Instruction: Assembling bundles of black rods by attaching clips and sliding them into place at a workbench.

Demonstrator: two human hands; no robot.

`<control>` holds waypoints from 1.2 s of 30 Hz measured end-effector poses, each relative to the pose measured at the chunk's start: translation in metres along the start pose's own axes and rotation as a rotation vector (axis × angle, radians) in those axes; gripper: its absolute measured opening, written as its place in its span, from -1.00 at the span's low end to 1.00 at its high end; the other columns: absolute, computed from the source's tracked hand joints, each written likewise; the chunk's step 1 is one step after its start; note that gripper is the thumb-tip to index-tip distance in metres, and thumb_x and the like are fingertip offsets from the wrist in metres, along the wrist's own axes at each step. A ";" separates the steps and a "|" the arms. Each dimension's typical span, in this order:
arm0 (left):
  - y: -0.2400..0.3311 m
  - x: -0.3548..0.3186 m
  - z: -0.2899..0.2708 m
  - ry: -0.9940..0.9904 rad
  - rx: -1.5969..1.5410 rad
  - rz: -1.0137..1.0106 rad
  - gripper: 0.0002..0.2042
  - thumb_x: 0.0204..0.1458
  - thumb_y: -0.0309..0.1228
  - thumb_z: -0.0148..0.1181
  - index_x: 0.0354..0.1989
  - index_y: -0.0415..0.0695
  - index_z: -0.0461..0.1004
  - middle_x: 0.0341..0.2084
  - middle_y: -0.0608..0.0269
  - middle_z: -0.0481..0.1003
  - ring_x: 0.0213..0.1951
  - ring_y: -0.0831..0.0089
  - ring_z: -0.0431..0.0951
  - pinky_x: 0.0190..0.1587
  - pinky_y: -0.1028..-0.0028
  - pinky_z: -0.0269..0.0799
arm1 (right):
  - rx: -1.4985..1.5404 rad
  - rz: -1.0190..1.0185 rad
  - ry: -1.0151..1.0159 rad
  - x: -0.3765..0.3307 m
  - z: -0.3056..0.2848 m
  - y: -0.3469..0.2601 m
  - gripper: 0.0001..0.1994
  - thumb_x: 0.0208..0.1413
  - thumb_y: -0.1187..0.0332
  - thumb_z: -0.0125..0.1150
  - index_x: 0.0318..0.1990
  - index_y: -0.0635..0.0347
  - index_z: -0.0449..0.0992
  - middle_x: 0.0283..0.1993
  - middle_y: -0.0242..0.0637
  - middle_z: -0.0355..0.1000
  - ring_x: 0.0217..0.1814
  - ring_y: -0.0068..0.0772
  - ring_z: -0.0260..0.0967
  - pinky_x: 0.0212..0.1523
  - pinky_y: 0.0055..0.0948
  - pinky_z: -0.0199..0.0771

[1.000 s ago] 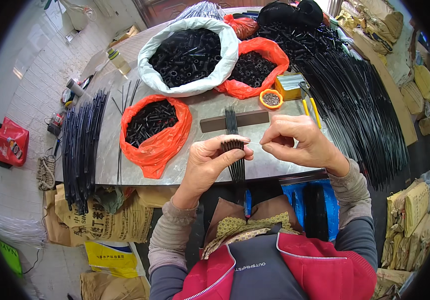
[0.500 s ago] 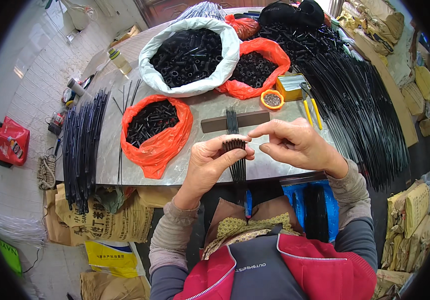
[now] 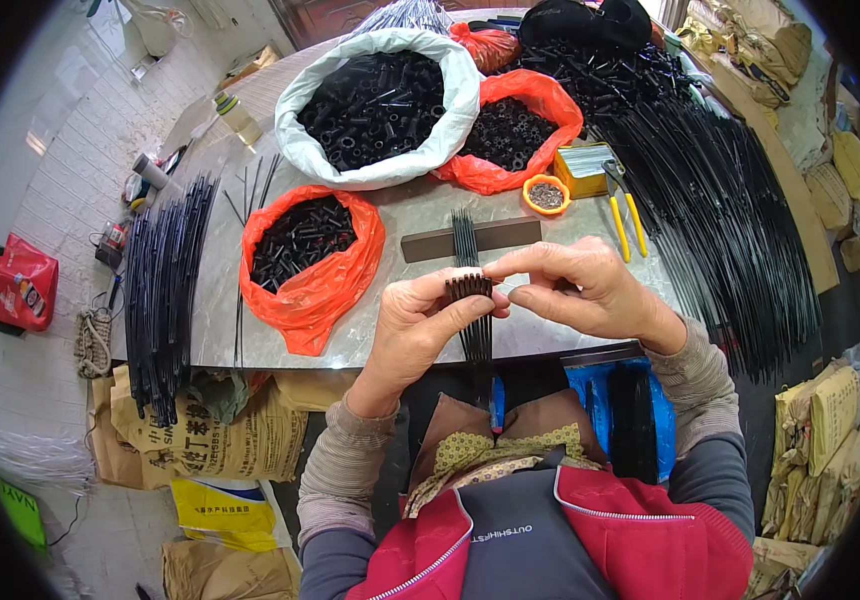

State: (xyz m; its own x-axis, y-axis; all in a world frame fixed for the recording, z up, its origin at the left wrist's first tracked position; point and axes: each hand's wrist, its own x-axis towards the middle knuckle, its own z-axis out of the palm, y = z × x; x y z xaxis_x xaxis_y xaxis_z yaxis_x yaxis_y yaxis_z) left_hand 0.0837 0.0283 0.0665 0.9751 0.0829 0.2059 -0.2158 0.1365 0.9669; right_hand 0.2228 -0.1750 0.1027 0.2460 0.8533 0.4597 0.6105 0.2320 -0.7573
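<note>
While hands pinch rods (image 3: 474, 300), white sack (image 3: 450, 120) holds black tubes (image 3: 375, 100).

The right hand (image 3: 582, 292) now sits lower and closer, its fingertips meeting the row of black tubes (image 3: 469, 287) in the left hand (image 3: 420, 325).

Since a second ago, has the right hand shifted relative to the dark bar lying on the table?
Yes. The right hand has dropped from overlapping the dark bar toward the table's near edge, its fingertips now meeting the bundle of black rods in the left hand.
</note>
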 end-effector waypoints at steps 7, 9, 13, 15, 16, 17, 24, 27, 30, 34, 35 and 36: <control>0.002 0.000 -0.001 0.026 0.031 0.008 -0.79 0.27 -0.56 0.30 0.04 -0.32 0.64 -0.18 0.14 0.70 -0.11 0.42 0.71 0.02 0.45 0.63 | 0.004 0.024 0.021 0.001 0.008 0.001 -0.63 0.32 0.52 0.28 0.25 0.28 0.53 -0.36 -0.27 0.60 -0.35 -0.59 0.54 -0.32 -0.54 0.49; 0.003 -0.001 -0.001 0.034 0.040 0.011 -0.80 0.27 -0.57 0.30 0.03 -0.33 0.64 -0.18 0.13 0.70 -0.11 0.42 0.71 0.01 0.45 0.63 | 0.014 0.018 -0.006 0.002 0.008 0.002 -0.64 0.32 0.53 0.26 0.25 0.28 0.53 -0.35 -0.25 0.61 -0.33 -0.56 0.57 -0.30 -0.53 0.51; 0.001 -0.001 -0.003 0.009 -0.006 -0.005 -0.81 0.28 -0.57 0.29 0.01 -0.33 0.64 -0.18 0.13 0.70 -0.11 0.42 0.71 0.01 0.46 0.63 | 0.045 -0.002 -0.002 0.005 0.007 0.003 -0.65 0.32 0.53 0.26 0.24 0.29 0.54 -0.34 -0.24 0.62 -0.31 -0.55 0.60 -0.29 -0.53 0.53; -0.001 -0.001 -0.003 0.012 -0.008 -0.001 -0.81 0.28 -0.56 0.30 0.01 -0.33 0.64 -0.18 0.13 0.70 -0.11 0.42 0.71 0.01 0.46 0.63 | 0.004 -0.014 -0.006 0.005 0.005 0.002 -0.67 0.32 0.53 0.25 0.22 0.30 0.54 -0.34 -0.24 0.62 -0.29 -0.55 0.62 -0.28 -0.53 0.54; -0.001 -0.001 -0.003 0.013 -0.011 0.002 -0.81 0.28 -0.56 0.30 0.02 -0.33 0.64 -0.18 0.13 0.69 -0.11 0.42 0.71 0.01 0.45 0.63 | 0.003 -0.014 -0.007 0.005 0.005 0.002 -0.67 0.32 0.53 0.25 0.22 0.30 0.54 -0.34 -0.24 0.62 -0.29 -0.55 0.62 -0.28 -0.53 0.54; -0.001 -0.001 -0.003 0.013 -0.012 0.003 -0.81 0.28 -0.56 0.30 0.02 -0.33 0.64 -0.18 0.13 0.69 -0.11 0.42 0.71 0.01 0.45 0.63 | 0.017 -0.011 0.006 0.004 0.006 0.003 -0.67 0.32 0.53 0.25 0.22 0.30 0.54 -0.35 -0.24 0.62 -0.31 -0.56 0.62 -0.29 -0.53 0.54; 0.002 -0.001 -0.003 0.031 0.019 -0.006 -0.80 0.28 -0.56 0.29 0.02 -0.34 0.63 -0.17 0.13 0.70 -0.10 0.41 0.71 0.02 0.45 0.63 | 0.018 -0.046 0.057 0.007 0.014 0.008 -0.62 0.25 0.58 0.24 0.22 0.25 0.58 -0.61 -0.49 0.37 -0.62 -0.70 0.24 -0.53 -0.56 0.19; 0.000 -0.001 -0.005 0.038 0.016 -0.009 -0.80 0.28 -0.55 0.29 0.03 -0.34 0.63 -0.17 0.13 0.70 -0.10 0.42 0.71 0.02 0.45 0.63 | 0.013 -0.032 0.016 0.010 0.010 0.007 -0.68 0.33 0.53 0.23 0.21 0.30 0.55 -0.43 -0.32 0.58 -0.40 -0.62 0.55 -0.36 -0.54 0.48; 0.000 -0.001 -0.005 0.025 -0.001 -0.009 -0.80 0.28 -0.55 0.30 0.03 -0.34 0.63 -0.17 0.13 0.70 -0.10 0.43 0.71 0.02 0.46 0.63 | 0.023 -0.035 0.026 0.010 0.010 0.009 -0.68 0.32 0.54 0.23 0.20 0.31 0.55 -0.42 -0.31 0.58 -0.38 -0.61 0.56 -0.33 -0.55 0.49; 0.000 -0.001 -0.005 0.025 0.007 -0.017 -0.80 0.28 -0.55 0.30 0.03 -0.33 0.63 -0.17 0.13 0.70 -0.10 0.44 0.70 0.02 0.46 0.63 | 0.021 0.000 0.016 0.008 0.011 0.011 -0.70 0.32 0.55 0.22 0.18 0.31 0.56 -0.40 -0.30 0.60 -0.34 -0.60 0.60 -0.29 -0.54 0.53; 0.000 -0.002 -0.006 0.027 0.008 -0.019 -0.80 0.28 -0.55 0.30 0.03 -0.33 0.63 -0.17 0.13 0.70 -0.10 0.44 0.70 0.02 0.46 0.63 | 0.041 0.000 0.020 0.009 0.012 0.011 -0.71 0.32 0.55 0.23 0.17 0.32 0.57 -0.41 -0.31 0.60 -0.36 -0.61 0.59 -0.30 -0.54 0.52; 0.000 -0.001 -0.007 0.020 0.015 -0.020 -0.80 0.28 -0.55 0.30 0.02 -0.33 0.64 -0.18 0.13 0.70 -0.10 0.44 0.70 0.02 0.46 0.62 | 0.058 0.000 0.026 0.009 0.011 0.011 -0.72 0.31 0.54 0.24 0.15 0.32 0.58 -0.41 -0.31 0.60 -0.37 -0.62 0.57 -0.32 -0.54 0.51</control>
State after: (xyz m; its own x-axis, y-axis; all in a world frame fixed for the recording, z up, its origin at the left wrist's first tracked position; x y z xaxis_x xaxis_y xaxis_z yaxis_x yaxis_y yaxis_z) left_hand 0.0824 0.0347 0.0654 0.9779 0.0997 0.1838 -0.1954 0.1232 0.9730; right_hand 0.2234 -0.1597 0.0938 0.2659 0.8410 0.4712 0.5661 0.2594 -0.7825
